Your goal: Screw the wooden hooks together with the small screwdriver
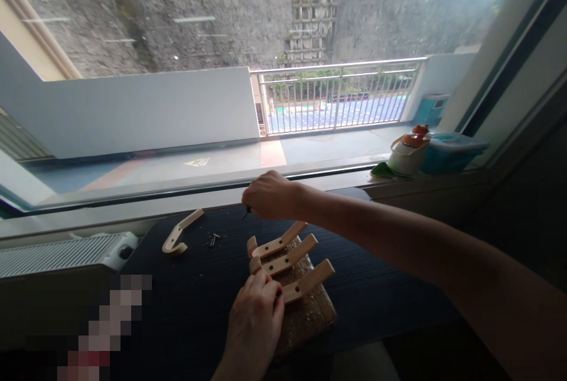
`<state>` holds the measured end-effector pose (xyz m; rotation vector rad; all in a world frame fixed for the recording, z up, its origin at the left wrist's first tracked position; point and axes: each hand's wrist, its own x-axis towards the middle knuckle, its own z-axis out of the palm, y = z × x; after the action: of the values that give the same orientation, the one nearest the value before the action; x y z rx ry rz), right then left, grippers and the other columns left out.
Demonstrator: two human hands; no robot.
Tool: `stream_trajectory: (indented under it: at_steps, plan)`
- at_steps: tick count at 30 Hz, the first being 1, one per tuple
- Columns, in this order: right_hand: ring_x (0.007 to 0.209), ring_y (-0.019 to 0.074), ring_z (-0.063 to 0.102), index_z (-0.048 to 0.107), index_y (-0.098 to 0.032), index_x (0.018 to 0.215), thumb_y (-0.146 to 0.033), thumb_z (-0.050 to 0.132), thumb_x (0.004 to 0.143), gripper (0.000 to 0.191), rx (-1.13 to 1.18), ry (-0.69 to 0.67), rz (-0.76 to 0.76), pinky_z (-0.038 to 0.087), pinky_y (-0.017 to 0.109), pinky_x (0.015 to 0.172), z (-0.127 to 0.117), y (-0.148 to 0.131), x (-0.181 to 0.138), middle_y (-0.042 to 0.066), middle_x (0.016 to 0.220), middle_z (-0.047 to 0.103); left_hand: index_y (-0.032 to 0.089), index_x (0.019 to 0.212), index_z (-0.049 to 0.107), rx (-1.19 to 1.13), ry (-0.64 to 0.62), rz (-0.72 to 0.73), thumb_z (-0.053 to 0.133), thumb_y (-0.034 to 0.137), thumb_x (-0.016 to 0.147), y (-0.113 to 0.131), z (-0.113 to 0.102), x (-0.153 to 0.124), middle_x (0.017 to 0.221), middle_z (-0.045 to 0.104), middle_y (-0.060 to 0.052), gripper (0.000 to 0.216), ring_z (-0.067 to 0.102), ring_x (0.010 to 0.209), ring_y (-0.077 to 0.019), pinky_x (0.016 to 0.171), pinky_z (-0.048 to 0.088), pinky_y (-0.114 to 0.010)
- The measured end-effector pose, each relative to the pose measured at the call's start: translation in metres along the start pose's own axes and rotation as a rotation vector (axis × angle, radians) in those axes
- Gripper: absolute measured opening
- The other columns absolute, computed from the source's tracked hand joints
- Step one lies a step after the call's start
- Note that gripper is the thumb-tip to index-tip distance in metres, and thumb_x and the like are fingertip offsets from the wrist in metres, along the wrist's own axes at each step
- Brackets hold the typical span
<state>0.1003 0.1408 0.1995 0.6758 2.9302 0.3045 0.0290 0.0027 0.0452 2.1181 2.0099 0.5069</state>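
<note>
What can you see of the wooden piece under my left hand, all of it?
The wooden piece is pale, smooth-looking wood, the nearest of three on the worn brown board. A bend joins its lower section, where a dark hole shows, to a blunt-ended arm slanting up and rightward. Your left hand covers its left end, so that shape is hidden.

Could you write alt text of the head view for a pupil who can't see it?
A person's left hand touches the nearest of three bent wooden pieces on a brown block, while the right hand holds a small dark tool over a dark table. A fourth bent piece lies to the left; beyond is a window.
</note>
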Motion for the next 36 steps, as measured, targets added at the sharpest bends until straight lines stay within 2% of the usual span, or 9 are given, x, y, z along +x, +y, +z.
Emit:
stream_trajectory:
  at_steps: [3,7,16,19,22,25,30,36]
  plan:
    - [0.087,0.0211,0.062,0.063,-0.013,0.099,-0.016,0.049,0.083,0.022,0.001,0.016,-0.05,0.047,0.031,0.066,0.008,-0.006,0.02,0.01,0.096,0.067,0.018,0.075,0.062,-0.005,-0.03,-0.021,0.046,0.01,0.08,0.002,-0.002,0.0,0.092,0.061,-0.006,0.019,0.057,0.092,-0.0202,0.081,0.046,-0.035]
    - [0.087,0.0212,0.062,0.063,-0.013,0.098,-0.015,0.047,0.084,0.021,-0.008,0.019,-0.09,0.048,0.03,0.064,0.011,-0.015,0.034,0.009,0.093,0.068,0.017,0.076,0.063,-0.011,-0.057,-0.052,0.045,0.01,0.081,0.005,-0.004,0.001,0.096,0.061,-0.006,0.02,0.055,0.096,-0.0211,0.085,0.045,-0.035]
    - [0.079,0.0207,0.063,0.066,-0.011,0.09,-0.015,0.049,0.083,0.018,-0.018,-0.039,-0.045,0.047,0.03,0.062,0.013,-0.004,0.012,0.01,0.086,0.068,0.017,0.077,0.063,-0.027,-0.056,-0.041,0.046,0.011,0.08,0.004,-0.003,0.001,0.095,0.06,-0.006,0.019,0.056,0.095,-0.0205,0.084,0.045,-0.034]
    - [0.079,0.0217,0.063,0.066,-0.011,0.09,-0.018,0.05,0.084,0.019,0.001,-0.056,-0.011,0.047,0.031,0.063,0.024,0.001,0.017,0.011,0.088,0.068,0.018,0.076,0.063,-0.031,-0.049,-0.041,0.046,0.01,0.08,0.004,-0.002,0.001,0.095,0.06,-0.006,0.019,0.056,0.096,-0.0205,0.084,0.045,-0.034]
    - [0.086,0.0232,0.063,0.065,-0.01,0.095,-0.024,0.048,0.086,0.024,0.034,-0.062,0.014,0.048,0.032,0.067,0.04,0.002,0.037,0.014,0.095,0.067,0.018,0.076,0.063,-0.026,-0.037,-0.05,0.046,0.009,0.08,0.004,-0.001,0.0,0.094,0.06,-0.005,0.02,0.056,0.095,-0.0201,0.083,0.045,-0.034]
    - [0.092,0.0229,0.061,0.063,-0.011,0.101,-0.027,0.049,0.087,0.025,0.081,-0.111,0.011,0.049,0.034,0.072,0.058,-0.001,0.061,0.013,0.096,0.065,0.019,0.074,0.062,-0.034,-0.035,-0.055,0.048,0.008,0.078,0.004,0.0,-0.002,0.094,0.06,-0.004,0.019,0.056,0.094,-0.0196,0.083,0.046,-0.033]
    - [0.097,0.0189,0.057,0.053,-0.015,0.117,-0.034,0.052,0.087,0.035,0.166,-0.214,0.008,0.049,0.04,0.081,0.081,-0.002,0.089,0.009,0.115,0.055,0.019,0.075,0.062,-0.058,-0.021,-0.044,0.046,0.007,0.078,-0.001,0.004,-0.004,0.095,0.061,-0.005,0.02,0.056,0.098,-0.0195,0.085,0.045,-0.033]
    - [0.098,0.0196,0.056,0.052,-0.015,0.117,-0.033,0.052,0.088,0.035,0.264,-0.194,-0.014,0.049,0.041,0.082,0.1,-0.001,0.105,0.01,0.116,0.054,0.018,0.079,0.063,-0.065,-0.076,-0.015,0.043,0.008,0.08,-0.004,0.003,-0.002,0.095,0.06,-0.006,0.022,0.057,0.096,-0.0191,0.084,0.047,-0.033]
